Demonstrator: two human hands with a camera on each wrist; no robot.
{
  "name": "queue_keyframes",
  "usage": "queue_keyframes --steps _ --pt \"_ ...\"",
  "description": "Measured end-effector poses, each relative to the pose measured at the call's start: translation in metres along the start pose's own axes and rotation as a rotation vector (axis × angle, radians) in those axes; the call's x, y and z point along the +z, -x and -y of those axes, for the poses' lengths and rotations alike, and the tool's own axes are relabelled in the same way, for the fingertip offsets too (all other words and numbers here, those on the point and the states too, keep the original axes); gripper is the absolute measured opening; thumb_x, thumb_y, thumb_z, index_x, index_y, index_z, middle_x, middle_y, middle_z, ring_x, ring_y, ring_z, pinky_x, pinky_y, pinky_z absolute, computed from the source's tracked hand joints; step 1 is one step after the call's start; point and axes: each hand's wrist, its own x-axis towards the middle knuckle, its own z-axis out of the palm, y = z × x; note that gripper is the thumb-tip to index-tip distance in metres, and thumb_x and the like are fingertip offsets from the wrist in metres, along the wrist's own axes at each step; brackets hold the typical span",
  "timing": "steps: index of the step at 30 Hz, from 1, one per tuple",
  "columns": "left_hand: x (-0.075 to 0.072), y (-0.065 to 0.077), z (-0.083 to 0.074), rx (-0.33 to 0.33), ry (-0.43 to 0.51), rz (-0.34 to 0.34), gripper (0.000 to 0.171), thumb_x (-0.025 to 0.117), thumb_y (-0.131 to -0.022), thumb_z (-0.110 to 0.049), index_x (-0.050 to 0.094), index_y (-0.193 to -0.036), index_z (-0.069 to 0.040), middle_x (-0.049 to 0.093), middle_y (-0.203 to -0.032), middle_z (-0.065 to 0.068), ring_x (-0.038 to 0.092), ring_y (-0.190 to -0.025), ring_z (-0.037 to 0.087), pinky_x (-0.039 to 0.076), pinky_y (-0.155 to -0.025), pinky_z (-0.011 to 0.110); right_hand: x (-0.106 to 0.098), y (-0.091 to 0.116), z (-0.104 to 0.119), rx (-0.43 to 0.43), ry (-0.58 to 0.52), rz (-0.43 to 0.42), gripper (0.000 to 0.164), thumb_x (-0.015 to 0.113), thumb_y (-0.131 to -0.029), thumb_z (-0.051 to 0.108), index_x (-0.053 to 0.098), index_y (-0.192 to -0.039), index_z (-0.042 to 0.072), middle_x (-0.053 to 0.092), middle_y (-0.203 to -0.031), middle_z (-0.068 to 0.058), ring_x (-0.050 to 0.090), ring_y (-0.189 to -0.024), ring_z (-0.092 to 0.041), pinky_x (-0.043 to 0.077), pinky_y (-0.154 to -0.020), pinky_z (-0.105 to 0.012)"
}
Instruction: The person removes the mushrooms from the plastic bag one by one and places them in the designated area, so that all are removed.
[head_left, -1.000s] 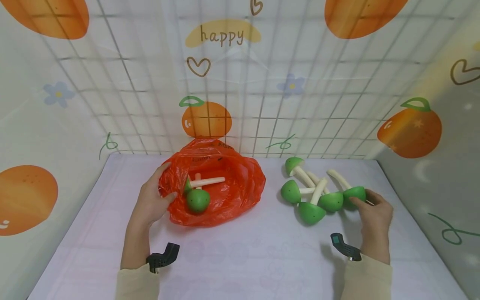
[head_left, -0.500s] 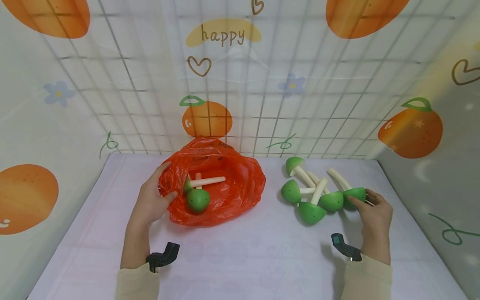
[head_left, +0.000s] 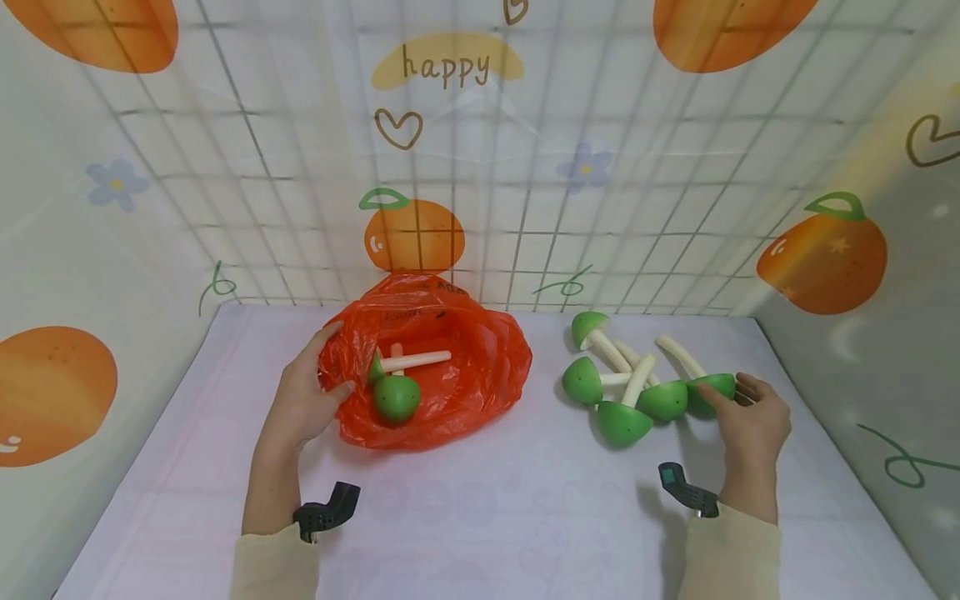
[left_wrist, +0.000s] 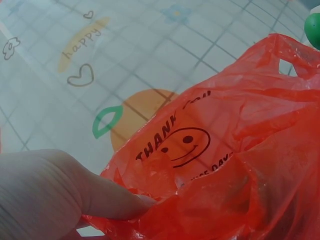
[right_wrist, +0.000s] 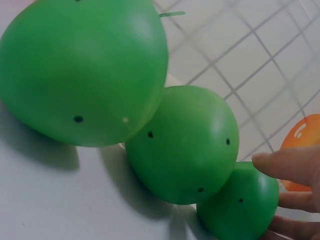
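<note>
A red plastic bag (head_left: 483,375) lies with its mouth facing the person, and my left hand (head_left: 303,400) holds its left edge between thumb and fingers. Inside are two toy mushrooms with pale stems; one shows a round green cap (head_left: 396,398). Over at the right, my right hand (head_left: 753,425) has thumb and fingers on either side of the green cap of a toy mushroom (head_left: 708,404), whose stem points back and left. In the right wrist view the thumb (right_wrist: 280,165) is at the top of that cap (right_wrist: 237,205) and the other fingers are along its side.
Several more toy mushrooms lie in a loose heap left of the right hand, among them a front one (head_left: 624,425) and a back one (head_left: 589,331). A printed cloth wall (head_left: 645,233) closes off the back of the white table (head_left: 487,525).
The right hand's fingers have shifted slightly at the mushroom, and its cap has moved a little to the right. The left hand and the bag keep their places.
</note>
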Motion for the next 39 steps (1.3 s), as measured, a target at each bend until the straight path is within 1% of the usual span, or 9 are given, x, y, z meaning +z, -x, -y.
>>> queue_keyframes --steps 6,9,14,18,20,26,29,33,39 --pt "0.000 0.000 0.000 0.004 -0.001 0.000 0.086 0.070 -0.093 0.007 0.032 -0.166 -0.017 0.040 -0.164 0.016 0.040 -0.148 0.042 0.048 -0.108 0.059 -0.002 0.003 0.004 -0.039 0.039 -0.035 0.074 0.073 -0.098 0.027 0.040 -0.162 0.007 0.042 -0.163 -0.017 0.040 -0.150 -0.036 0.034 -0.123 -0.047" --pt "0.000 0.000 0.001 0.004 -0.001 -0.001 0.086 0.070 -0.093 0.007 0.032 -0.166 -0.018 0.040 -0.164 0.016 0.040 -0.148 0.042 0.048 -0.108 0.059 -0.004 0.005 0.007 -0.039 0.043 -0.067 0.073 0.073 -0.098 0.027 0.042 -0.161 0.008 0.044 -0.162 -0.016 0.043 -0.149 -0.034 0.038 -0.121 -0.045" --pt "-0.001 -0.001 0.001 0.002 0.002 0.000 0.087 0.070 -0.092 0.007 0.031 -0.166 -0.019 0.040 -0.164 0.015 0.039 -0.149 0.042 0.048 -0.108 0.060 -0.002 0.013 0.018 -0.039 -0.032 -0.119 0.069 0.074 -0.098 0.028 0.046 -0.160 0.014 0.047 -0.162 -0.008 0.044 -0.149 -0.025 0.039 -0.120 -0.036" --pt "-0.001 0.000 0.001 -0.001 0.003 0.000 0.087 0.070 -0.092 0.007 0.031 -0.166 -0.019 0.040 -0.164 0.015 0.038 -0.149 0.042 0.049 -0.107 0.060 0.007 0.025 0.032 -0.104 -0.108 -0.156 0.062 0.077 -0.097 0.029 0.055 -0.154 0.017 0.054 -0.155 -0.005 0.051 -0.142 -0.020 0.042 -0.117 -0.029" --pt "-0.001 0.000 0.001 -0.001 0.004 -0.002 0.087 0.070 -0.092 0.007 0.031 -0.166 -0.019 0.040 -0.164 0.015 0.038 -0.149 0.042 0.049 -0.107 0.060 0.014 0.034 0.041 -0.163 -0.131 -0.161 0.058 0.077 -0.096 0.029 0.059 -0.150 0.016 0.058 -0.151 -0.007 0.054 -0.138 -0.021 0.044 -0.116 -0.028" --pt "0.000 -0.001 0.001 -0.003 0.003 -0.006 0.088 0.071 -0.092 0.007 0.031 -0.166 -0.019 0.040 -0.164 0.015 0.039 -0.148 0.042 0.049 -0.107 0.060 0.034 0.060 0.068 -0.321 -0.174 -0.096 0.054 0.081 -0.094 0.023 0.064 -0.143 0.008 0.064 -0.141 -0.013 0.060 -0.130 -0.026 0.048 -0.112 -0.030" --pt "0.000 -0.001 0.001 -0.003 0.000 -0.007 0.088 0.071 -0.092 0.007 0.031 -0.166 -0.019 0.040 -0.164 0.015 0.039 -0.149 0.042 0.048 -0.108 0.060 0.043 0.071 0.077 -0.369 -0.197 -0.055 0.052 0.082 -0.093 0.020 0.066 -0.140 0.005 0.067 -0.137 -0.013 0.063 -0.125 -0.026 0.051 -0.109 -0.030" --pt "-0.001 -0.001 0.000 -0.003 -0.004 -0.005 0.087 0.070 -0.092 0.007 0.032 -0.165 -0.018 0.040 -0.164 0.016 0.038 -0.149 0.042 0.046 -0.110 0.060 0.054 0.087 0.088 -0.434 -0.218 0.020 0.050 0.084 -0.091 0.015 0.067 -0.137 0.002 0.069 -0.134 -0.015 0.065 -0.123 -0.025 0.052 -0.107 -0.031" --pt "-0.001 0.000 -0.002 -0.011 -0.009 -0.002 0.086 0.070 -0.092 0.007 0.032 -0.166 -0.018 0.040 -0.164 0.016 0.039 -0.149 0.042 0.046 -0.111 0.060 0.071 0.107 0.099 -0.516 -0.286 0.170 0.049 0.083 -0.091 0.009 0.066 -0.135 -0.004 0.068 -0.132 -0.019 0.065 -0.123 -0.027 0.052 -0.108 -0.032"
